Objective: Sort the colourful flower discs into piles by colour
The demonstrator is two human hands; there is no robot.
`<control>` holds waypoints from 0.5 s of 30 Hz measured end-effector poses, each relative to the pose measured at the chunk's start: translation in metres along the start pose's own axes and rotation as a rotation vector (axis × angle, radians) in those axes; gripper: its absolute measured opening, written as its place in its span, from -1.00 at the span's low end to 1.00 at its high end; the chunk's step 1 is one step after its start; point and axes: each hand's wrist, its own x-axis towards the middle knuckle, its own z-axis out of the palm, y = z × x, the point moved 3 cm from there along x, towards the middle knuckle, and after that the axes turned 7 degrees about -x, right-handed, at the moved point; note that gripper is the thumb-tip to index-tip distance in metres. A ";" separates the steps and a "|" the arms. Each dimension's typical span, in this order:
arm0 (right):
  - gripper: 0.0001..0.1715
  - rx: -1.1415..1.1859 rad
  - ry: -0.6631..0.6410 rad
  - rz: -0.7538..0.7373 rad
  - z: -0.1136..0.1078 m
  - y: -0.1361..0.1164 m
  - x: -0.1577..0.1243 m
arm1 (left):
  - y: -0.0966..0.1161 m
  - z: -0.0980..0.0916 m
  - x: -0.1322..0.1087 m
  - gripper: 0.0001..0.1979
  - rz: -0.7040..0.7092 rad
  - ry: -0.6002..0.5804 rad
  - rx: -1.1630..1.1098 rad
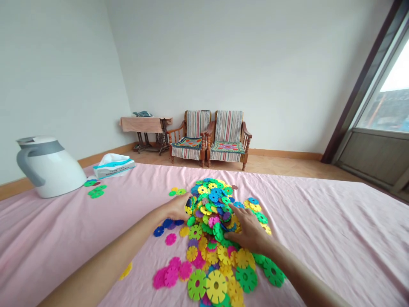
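A heap of colourful plastic snowflake discs (212, 230) with notched rims lies on the pink cloth, in green, yellow, blue, pink and purple. My left hand (177, 208) rests against the heap's left side, its thumb and fingers apart around a few discs at the edge; part of its fingers is hidden. Over the right side of the heap lies my right hand (247, 226), fingers spread and touching the discs. Near my left forearm are loose blue discs (159, 231) and pink discs (171, 276). A large green disc (274, 272) sits beside my right wrist.
The pink cloth (335, 226) has wrinkles. At the left stand a white and grey jug (57, 170) and a tissue box (114, 166), with several green discs (97, 191) close by. Beyond are two wooden armchairs (228, 136) and a cloth-covered sewing table (142, 124).
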 end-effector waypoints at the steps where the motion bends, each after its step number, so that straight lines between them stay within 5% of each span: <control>1: -0.13 0.023 0.032 0.000 0.002 -0.002 0.001 | 0.005 0.006 0.003 -0.34 0.011 -0.008 -0.005; 4: -0.31 0.113 0.098 0.023 0.006 -0.002 0.004 | 0.022 0.024 0.010 -0.33 0.064 -0.015 -0.068; 9: -0.32 0.263 0.200 0.138 0.006 0.009 0.003 | 0.057 0.043 0.012 -0.21 0.107 0.056 -0.228; 13: -0.37 0.274 0.260 0.148 0.002 0.012 0.004 | 0.079 0.041 0.017 -0.21 0.171 -0.097 -0.466; 15: -0.38 0.247 0.268 0.165 0.001 0.013 0.004 | 0.078 0.031 0.032 -0.28 0.193 -0.079 -0.488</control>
